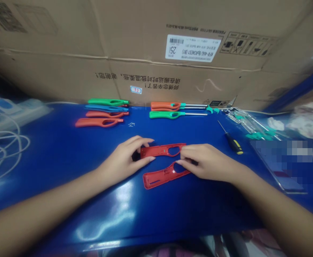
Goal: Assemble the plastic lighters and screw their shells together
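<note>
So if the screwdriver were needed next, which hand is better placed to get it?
Probably the right hand: the screwdriver lies nearer to it, on its side. The left hand is farther away, holding the left end of the upper red shell half.

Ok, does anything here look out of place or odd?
The cardboard behind the table has its print upside down, so it seems inverted. At right, the rods lie jumbled, unlike the handles lined up at left. The red halves show no obvious damage.
</note>
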A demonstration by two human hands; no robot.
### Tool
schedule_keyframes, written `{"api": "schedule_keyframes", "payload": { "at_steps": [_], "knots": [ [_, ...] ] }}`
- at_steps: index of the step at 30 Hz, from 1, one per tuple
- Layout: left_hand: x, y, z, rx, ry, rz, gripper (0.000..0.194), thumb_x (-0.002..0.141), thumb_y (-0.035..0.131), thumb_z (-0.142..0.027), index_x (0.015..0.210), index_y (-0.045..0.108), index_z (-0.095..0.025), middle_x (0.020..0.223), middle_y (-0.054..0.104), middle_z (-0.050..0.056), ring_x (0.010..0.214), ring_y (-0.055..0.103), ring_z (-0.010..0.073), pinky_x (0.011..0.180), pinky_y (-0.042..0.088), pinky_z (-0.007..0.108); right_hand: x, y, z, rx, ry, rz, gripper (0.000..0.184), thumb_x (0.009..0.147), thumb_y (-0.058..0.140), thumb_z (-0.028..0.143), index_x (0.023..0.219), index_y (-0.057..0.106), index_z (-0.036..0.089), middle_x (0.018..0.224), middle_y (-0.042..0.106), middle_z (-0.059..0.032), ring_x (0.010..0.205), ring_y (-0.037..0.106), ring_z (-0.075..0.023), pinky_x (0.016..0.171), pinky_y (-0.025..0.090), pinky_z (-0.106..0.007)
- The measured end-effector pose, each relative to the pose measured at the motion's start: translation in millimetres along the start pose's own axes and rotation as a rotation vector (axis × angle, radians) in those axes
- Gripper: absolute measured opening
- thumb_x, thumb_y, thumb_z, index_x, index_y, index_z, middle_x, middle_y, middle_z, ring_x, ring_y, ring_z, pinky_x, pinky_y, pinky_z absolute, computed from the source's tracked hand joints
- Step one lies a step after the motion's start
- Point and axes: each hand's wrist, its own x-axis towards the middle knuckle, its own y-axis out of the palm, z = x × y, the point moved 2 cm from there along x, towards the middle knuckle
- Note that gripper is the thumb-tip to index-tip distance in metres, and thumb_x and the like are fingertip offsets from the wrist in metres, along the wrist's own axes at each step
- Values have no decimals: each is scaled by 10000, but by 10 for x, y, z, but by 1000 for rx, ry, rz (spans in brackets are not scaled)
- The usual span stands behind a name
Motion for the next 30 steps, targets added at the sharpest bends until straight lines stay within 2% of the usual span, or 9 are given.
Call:
{"api": "schedule_keyframes", "payload": {
  "at_steps": [2,4,7,10,14,21,30],
  "knots": [
    [0,-4,-12,9,5,-2,386,939,656,-387,1287,603,-226,1085,649,34,900,612,161,822,511,306,6,18,-16,-35,2,-3,282,995,530,362,761,499,207,762,577,19,630,473,-120,576,293,-273],
    [-3,-24,-48,51,38,-23,356,943,646,-375,1266,615,-228,1132,654,44,980,608,186,892,496,341,3,3,-31,-52,13,-39,240,963,584,393,816,530,212,831,587,13,647,490,-120,571,313,-269],
    [-22,-67,-143,119,132,-43,328,926,655,-358,1228,636,-234,1158,660,55,1040,582,217,940,464,384,-6,-41,-27,-38,18,-88,225,930,638,411,1051,584,230,1067,613,-26,758,573,-139,629,410,-273],
    [-52,-87,-239,149,210,38,359,886,673,-374,1219,644,-244,1158,667,62,1038,572,238,926,442,410,-5,-41,-8,-1,-14,-73,303,950,619,382,1220,567,254,1234,602,-54,921,636,-172,730,484,-295],
    [-68,-73,-276,190,224,161,393,820,685,-347,1195,652,-234,1168,660,68,1034,582,260,876,422,423,14,12,-13,10,-44,-51,193,989,548,284,1172,596,245,1170,638,-54,954,645,-178,759,503,-303],
    [-47,-53,-177,108,185,143,290,887,569,-176,1159,652,-230,1138,674,53,1056,597,235,912,432,410,22,9,-14,23,-29,-31,138,990,544,267,1108,610,233,1131,620,-42,906,617,-157,745,487,-295],
    [-16,-52,-159,-3,159,113,275,927,553,-171,1172,663,-232,1109,697,58,1030,609,224,928,480,414,20,11,-5,22,-19,-28,134,992,540,282,1090,613,227,1104,627,-49,894,620,-165,744,488,-297]
  ]
}}
